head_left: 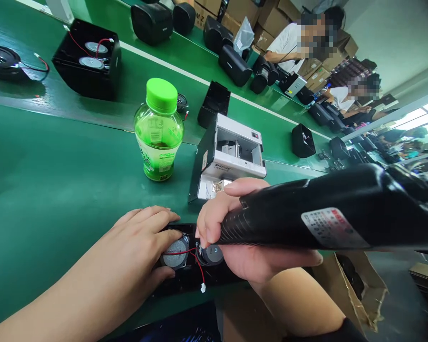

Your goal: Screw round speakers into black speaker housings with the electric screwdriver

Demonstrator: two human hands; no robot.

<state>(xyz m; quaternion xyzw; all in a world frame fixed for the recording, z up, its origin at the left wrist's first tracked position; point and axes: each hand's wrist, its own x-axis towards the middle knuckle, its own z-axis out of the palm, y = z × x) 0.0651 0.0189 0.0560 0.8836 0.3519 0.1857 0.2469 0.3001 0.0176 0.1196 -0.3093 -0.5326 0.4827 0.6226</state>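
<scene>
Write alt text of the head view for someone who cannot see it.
The right hand grips a black tool above two speaker drivers in a black housing; the left hand touches the housing. Beyond stand a green-capped bottle and grey machine.

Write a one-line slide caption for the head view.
Left hand on a black speaker housing, right hand gripping a black handheld tool; a green-capped bottle stands beyond.

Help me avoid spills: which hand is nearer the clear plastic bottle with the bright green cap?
Left. The left hand is just to the near side of the bottle; the right hand is farther away, toward the near right.
</scene>
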